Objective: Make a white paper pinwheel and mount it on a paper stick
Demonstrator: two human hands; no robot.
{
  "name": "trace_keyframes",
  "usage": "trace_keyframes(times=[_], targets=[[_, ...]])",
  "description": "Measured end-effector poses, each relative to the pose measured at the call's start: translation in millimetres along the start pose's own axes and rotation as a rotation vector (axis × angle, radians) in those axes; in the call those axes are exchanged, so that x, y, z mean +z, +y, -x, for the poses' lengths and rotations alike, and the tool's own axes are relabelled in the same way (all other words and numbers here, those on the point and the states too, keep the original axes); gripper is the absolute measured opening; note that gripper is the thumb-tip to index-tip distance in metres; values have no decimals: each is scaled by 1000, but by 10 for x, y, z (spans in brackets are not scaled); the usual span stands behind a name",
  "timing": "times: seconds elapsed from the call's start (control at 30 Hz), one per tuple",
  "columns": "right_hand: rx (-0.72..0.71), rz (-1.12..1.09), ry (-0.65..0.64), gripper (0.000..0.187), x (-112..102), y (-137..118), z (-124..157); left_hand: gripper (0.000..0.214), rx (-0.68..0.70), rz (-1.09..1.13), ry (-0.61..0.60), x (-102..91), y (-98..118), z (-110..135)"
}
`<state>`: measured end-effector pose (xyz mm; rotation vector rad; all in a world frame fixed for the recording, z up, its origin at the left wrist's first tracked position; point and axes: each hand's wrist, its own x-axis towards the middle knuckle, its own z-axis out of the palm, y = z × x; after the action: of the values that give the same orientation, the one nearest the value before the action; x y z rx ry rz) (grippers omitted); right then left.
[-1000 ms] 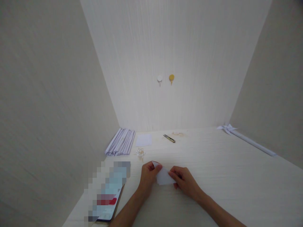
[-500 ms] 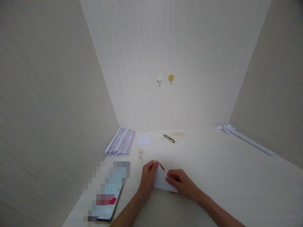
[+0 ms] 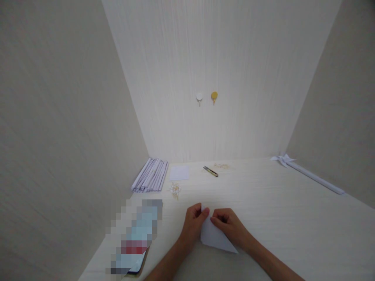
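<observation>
The phone (image 3: 133, 238) at the left edge of the counter (image 3: 263, 203) is blurred to blocks (only its near corner shows clear). The far tip of the paper (image 3: 215, 240) is largely hidden between the left grip (image 3: 195, 223) and right grip (image 3: 231, 228). The tiny heap (image 3: 175, 189) is too small to tell.

Counted, kind by kind
Two hands: left hand (image 3: 193, 227), right hand (image 3: 232, 230); one folded white paper sheet (image 3: 215, 239); two round wall hooks: white hook (image 3: 199, 97), yellow hook (image 3: 214, 96); one metal thread snipper (image 3: 210, 171)

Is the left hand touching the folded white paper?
Touching. Head view shows the left hand pinching the folded white paper at its top corner, no gap.
</observation>
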<state>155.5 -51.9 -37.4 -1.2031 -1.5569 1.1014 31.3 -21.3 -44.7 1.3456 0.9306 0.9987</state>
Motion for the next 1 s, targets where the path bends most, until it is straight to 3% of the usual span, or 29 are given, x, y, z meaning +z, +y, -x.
trace_keyframes(times=[0.17,0.43,0.53,0.6,0.67,0.83,1.0], targets=[[7,-26,33,25,7,-41,-8,32,33,4,52,-3,11,5],[19,-33,-18,20,-28,-36,55,29,64,316,484,-387,29,-189],[-16,-78,80,22,-77,19,29,30,62,464,551,-486,68,-240],[-15,-111,174,23,-99,48,-7,29,52,459,521,-461,66,-233],[-9,-133,187,24,-97,58,-37,27,41,398,455,-372,35,-198],[-6,-89,18,27,-18,25,-19,31,-3,207,318,-118,-49,-97],[59,-30,-46,30,1,19,10,27,22,135,231,-89,12,-75]])
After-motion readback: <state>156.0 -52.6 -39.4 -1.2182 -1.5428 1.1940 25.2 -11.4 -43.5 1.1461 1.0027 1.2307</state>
